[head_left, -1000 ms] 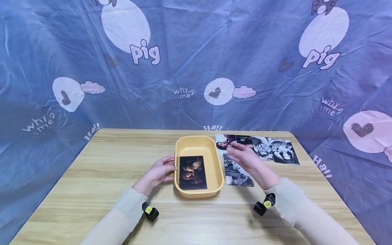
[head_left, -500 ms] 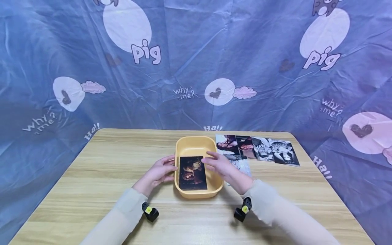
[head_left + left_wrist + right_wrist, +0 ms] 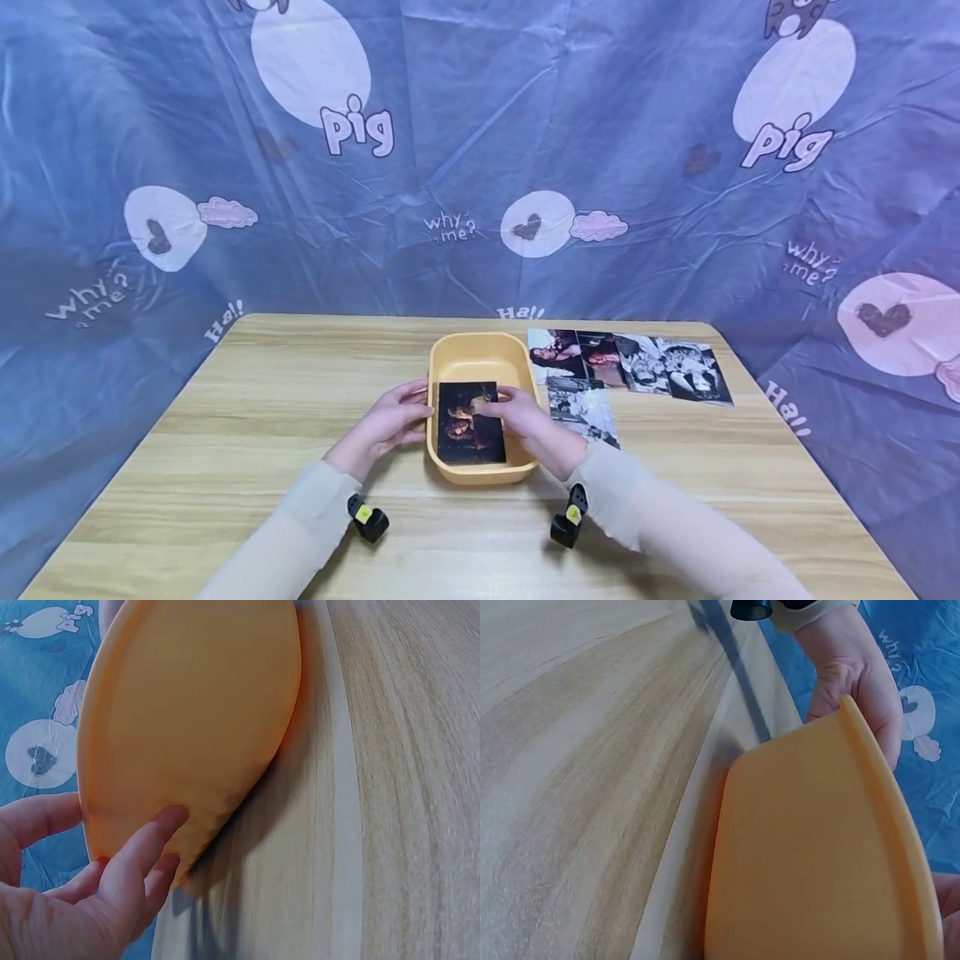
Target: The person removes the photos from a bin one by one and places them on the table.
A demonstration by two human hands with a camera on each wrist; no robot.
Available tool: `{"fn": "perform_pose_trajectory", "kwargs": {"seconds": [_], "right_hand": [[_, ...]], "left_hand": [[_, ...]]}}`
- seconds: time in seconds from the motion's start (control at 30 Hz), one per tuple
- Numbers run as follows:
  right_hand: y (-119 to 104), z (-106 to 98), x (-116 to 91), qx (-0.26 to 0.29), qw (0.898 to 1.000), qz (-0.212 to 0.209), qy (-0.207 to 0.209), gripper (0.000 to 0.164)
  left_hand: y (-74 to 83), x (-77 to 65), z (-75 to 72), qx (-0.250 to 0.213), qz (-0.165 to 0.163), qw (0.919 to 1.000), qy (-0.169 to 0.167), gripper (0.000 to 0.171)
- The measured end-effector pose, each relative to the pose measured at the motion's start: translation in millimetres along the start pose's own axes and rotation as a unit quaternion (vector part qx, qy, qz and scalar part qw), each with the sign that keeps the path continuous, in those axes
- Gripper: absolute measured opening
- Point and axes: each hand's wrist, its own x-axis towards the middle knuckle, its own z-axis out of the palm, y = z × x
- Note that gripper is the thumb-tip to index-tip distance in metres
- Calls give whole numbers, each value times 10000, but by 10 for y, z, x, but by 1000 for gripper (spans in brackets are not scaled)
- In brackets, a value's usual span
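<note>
A dark photo (image 3: 468, 442) lies inside a yellow plastic tray (image 3: 480, 476), showing two figures in brown tones. At the tray's left side my left hand (image 3: 391, 419) holds it, thumb at the rim and the other fingers (image 3: 146, 840) against the outer wall. My right hand (image 3: 528, 421) reaches over the tray's right rim. Its thumb lies over the photo's right part, and its other fingers are bent at that edge, their tips partly hidden. In the right wrist view the tray's wall (image 3: 817, 855) blocks the photo and those fingertips.
Right of the tray lies a black-and-white photo (image 3: 581, 408). Behind it a row of several photos, including a colour photo (image 3: 557, 354) and a dark-edged photo (image 3: 701, 375), runs along the wooden table (image 3: 300, 367). A blue printed cloth (image 3: 465, 167) hangs behind the table.
My right hand has come left from above the photos on the table into the tray, and its thumb now overlaps the dark photo. My left hand and the tray have stayed put.
</note>
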Motion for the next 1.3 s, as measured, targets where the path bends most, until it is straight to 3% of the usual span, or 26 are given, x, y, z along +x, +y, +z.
{"fn": "perform_pose_trajectory", "kwargs": {"seconds": [0.13,0.23,0.47,0.53,0.63,0.77,0.87,1.3], "right_hand": [[-14,6,-19,19,9998,163,144,71],[125,-20,136,33,9999,64,125,70],[993,-183,1256,273,9987,-418,-74,61],[1043,-184,1332,184,9991,-382,40,60],[844,-148,1067,107,9977,-625,221,60],[307,-21,377,137,9936,-934,626,58],[63,43,81,55,9910,-963,932,56],[23,21,10,-523,9834,-1239,1219,29]], "left_hand": [[0,4,-3,-16,22,10000,-49,67],[-1,7,-7,2,30,10000,-93,67],[2,12,-6,9,17,10000,-3,67],[5,10,-1,-11,11,10000,3,67],[3,6,-4,-18,2,10000,-8,68],[5,5,-4,3,10,10000,-17,67],[10,9,-5,24,28,10000,-75,66],[5,7,-23,32,58,9999,-95,66]]}}
